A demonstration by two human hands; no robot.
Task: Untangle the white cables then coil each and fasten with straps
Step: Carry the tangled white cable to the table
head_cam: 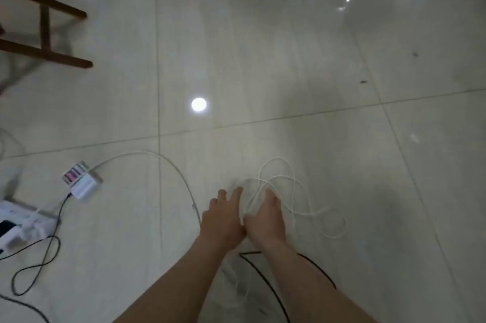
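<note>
A tangle of thin white cables (282, 186) lies in loose loops on the pale tiled floor, just ahead of both hands. My left hand (223, 217) reaches forward with its fingers spread, fingertips at the left edge of the tangle. My right hand (267, 217) lies over the tangle's near side, fingers extended onto the strands; whether it holds a strand is hidden. Another white cable (168, 162) arcs from a white charger block (84, 186) at the left toward my left wrist. The frame is blurred.
A black cable (263, 280) runs on the floor under my forearms. At the left lie a white power strip (23, 222) and a looped black cord (39, 265). Dark wooden chair legs (44, 33) stand at the upper left, with more legs at the top edge.
</note>
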